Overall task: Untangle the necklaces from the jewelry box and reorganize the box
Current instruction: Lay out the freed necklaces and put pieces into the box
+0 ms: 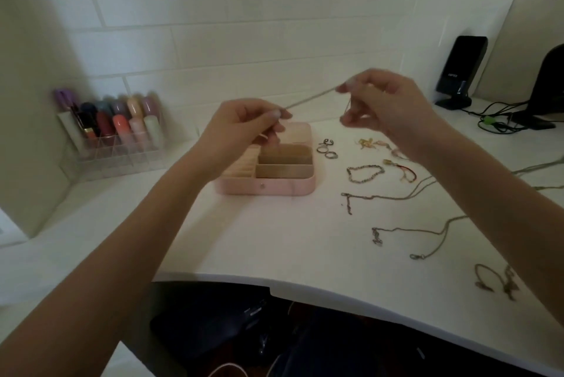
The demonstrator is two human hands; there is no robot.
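Both hands pinch one thin silver chain necklace (308, 99) above the open pink jewelry box (265, 187) on the white bench (274, 242); the left hand (241, 123) grips its lower end just over the box, the right hand (381, 99) grips the higher end, up and to the right of the box; the chain's long axis runs taut between them, rising rightward; a loose tail hangs under the right hand, so that hand probably works next; other chains (406, 230) lie right of the box.

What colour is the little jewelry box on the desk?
The jewelry box is pale pink outside, with beige compartments inside. The head view shows it, just below the hands.
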